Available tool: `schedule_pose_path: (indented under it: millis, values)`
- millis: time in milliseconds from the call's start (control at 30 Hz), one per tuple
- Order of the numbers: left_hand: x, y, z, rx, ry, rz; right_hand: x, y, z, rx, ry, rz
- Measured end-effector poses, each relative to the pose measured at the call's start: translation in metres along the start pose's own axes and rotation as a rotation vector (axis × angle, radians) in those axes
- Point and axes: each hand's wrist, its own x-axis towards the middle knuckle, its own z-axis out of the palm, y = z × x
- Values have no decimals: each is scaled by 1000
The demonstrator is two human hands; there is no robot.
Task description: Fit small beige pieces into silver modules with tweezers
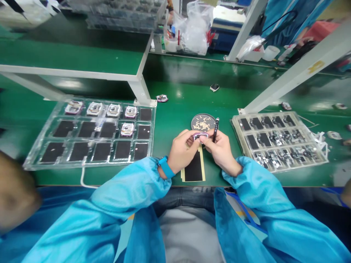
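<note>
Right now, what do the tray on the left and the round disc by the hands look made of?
The tray looks like thin clear moulded plastic, glossy with bright reflections. The round disc looks like dark perforated metal, matte, though plastic is possible.

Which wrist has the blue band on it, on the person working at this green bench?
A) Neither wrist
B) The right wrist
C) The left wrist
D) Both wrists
C. The blue wristband sits on the left wrist, behind the left hand, which grips a small pink-rimmed part; the right hand, holding a black pen-like tool, has no band.
</note>
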Motion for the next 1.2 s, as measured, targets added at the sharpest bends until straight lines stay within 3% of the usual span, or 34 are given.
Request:
schedule_pose_path:
  millis: [167,300,400,567,667,800,1000,1200]
  values:
    - [4,-2,-2,-111,14,-111,4,-4,0,3,-65,11]
    - [10,-4,-8,-312,-37,-274,3,-9,0,-132,-52,-104]
    - [10,-4,-9,-353,-51,-292,1,-11,0,-207,3,-183]
    - [7,-4,-6,-309,-32,-268,1,-9,-3,-332,94,-385]
    - [7,-5,-4,-303,-48,-278,3,-6,-9,-390,94,-409]
    - [8,-7,-5,-238,-53,-217,4,-6,-13,-357,74,-422]
    - [7,-8,-10,68,-35,51,5,-14,-15,-413,-14,-642]
    - [6,-9,-12,145,-60,44,10,-6,-21,-453,-96,-765]
